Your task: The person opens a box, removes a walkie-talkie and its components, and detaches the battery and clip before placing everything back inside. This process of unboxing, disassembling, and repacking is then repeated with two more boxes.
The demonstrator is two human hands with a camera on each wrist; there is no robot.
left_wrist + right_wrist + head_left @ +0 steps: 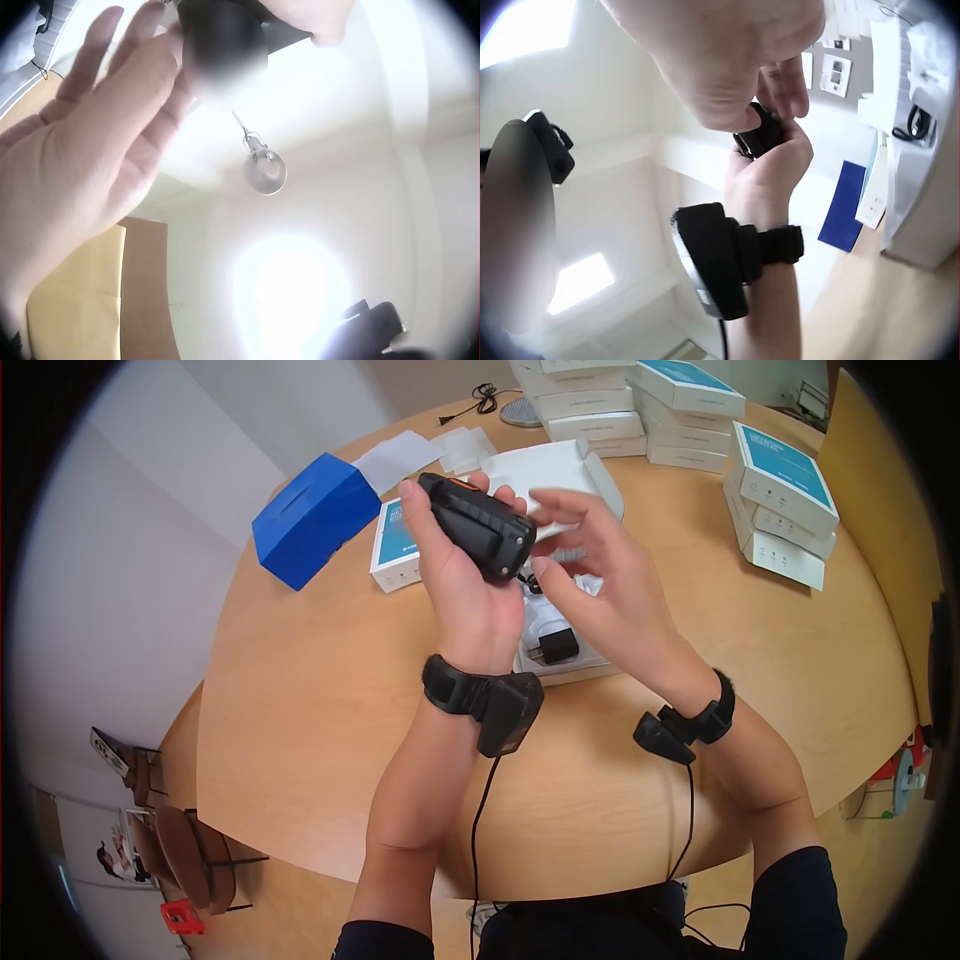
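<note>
The left hand [475, 590] grips a black handheld device [480, 528], its thumb along one side and its fingers round the other. A small orange part shows on the device's upper edge. Beside the device's lower end is the right hand [620, 585], fingers spread and loosely bent; contact cannot be told. In the right wrist view the right thumb overlaps the device [763, 135] above the left hand [769, 176]. Below the hands lies an opened white box [590, 475] with a black plug adapter [558, 646] and a cable inside, partly hidden by the hands.
A blue box [315, 520] stands at the left on the wooden table [300, 700], near a white-and-teal box [397, 550] and white sheets [400, 458]. Stacked white boxes [590, 405] stand at the back, with another stack [785, 475] at right by a yellow panel [870, 510].
</note>
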